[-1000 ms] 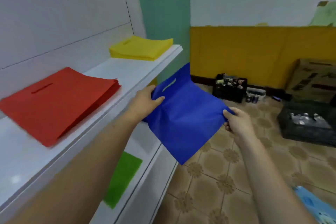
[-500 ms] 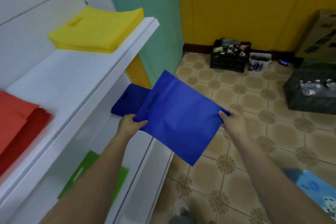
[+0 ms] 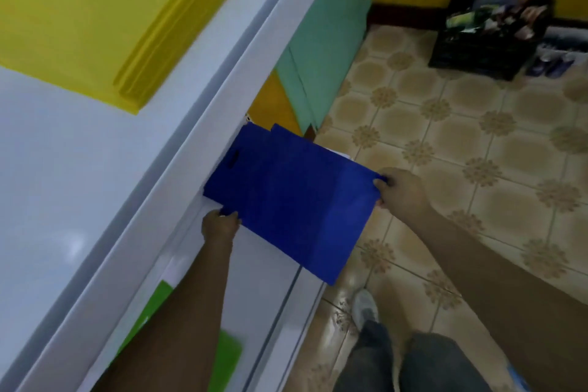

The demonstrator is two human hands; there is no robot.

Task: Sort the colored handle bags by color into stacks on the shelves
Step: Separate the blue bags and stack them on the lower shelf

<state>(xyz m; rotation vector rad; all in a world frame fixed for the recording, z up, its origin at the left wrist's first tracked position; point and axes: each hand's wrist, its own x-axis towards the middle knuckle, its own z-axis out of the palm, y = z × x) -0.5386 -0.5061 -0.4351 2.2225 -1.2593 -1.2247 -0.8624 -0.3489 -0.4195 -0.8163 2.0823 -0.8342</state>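
Note:
I hold a flat blue handle bag (image 3: 296, 200) by two corners over the lower shelf (image 3: 254, 289). My left hand (image 3: 219, 226) pinches its near left corner. At the right edge, my right hand (image 3: 402, 191) grips the other corner. The bag lies over a blue stack (image 3: 254, 134) whose far corner shows beneath it; its near end hangs past the shelf front. A yellow bag stack (image 3: 82, 16) rests on the upper shelf (image 3: 79, 188). A green bag (image 3: 229, 356) lies on the lower shelf, partly hidden by my left forearm.
The upper shelf's white front edge (image 3: 197, 143) overhangs the lower shelf. A teal panel (image 3: 324, 41) stands behind the shelves. A black crate (image 3: 486, 38) of items sits on the tiled floor (image 3: 461, 143) at the back right. My legs and shoe (image 3: 366, 309) are below.
Both hands have lowered the blue bag and moved it left, from beside the shelves onto the blue stack on the lower shelf. The view has tilted down; the red stack is out of view.

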